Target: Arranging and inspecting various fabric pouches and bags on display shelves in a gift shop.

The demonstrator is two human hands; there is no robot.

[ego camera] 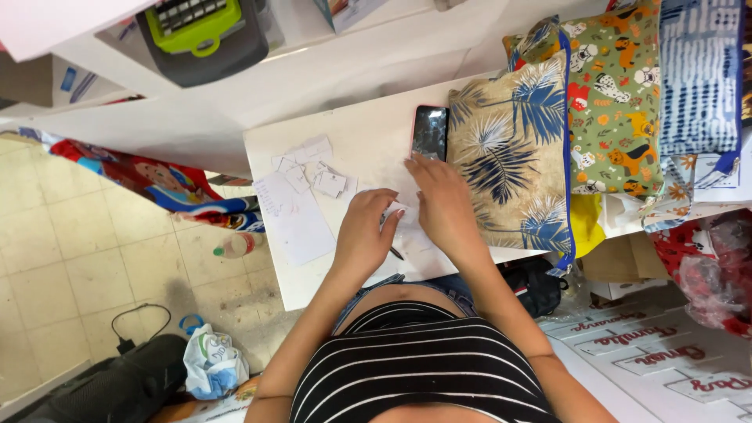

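Leaning over the white table (368, 141), I have both hands on a small paper slip (398, 213) near its front edge. My left hand (366, 235) curls around the slip's left end, pinching it. My right hand (442, 202) lies flat over its right side, fingers spread towards the phone (429, 131). The slip is mostly hidden, so I cannot tell its direction. Paper scraps (329, 182) lie left.

Both my bare forearms reach forward from my body and meet in front of me. My left hand (364, 231) curls, fingers (384, 205) bent inward toward the right. My right hand (442, 200) lies palm down, its fingers stretched forward, thumb tucked toward the left hand.
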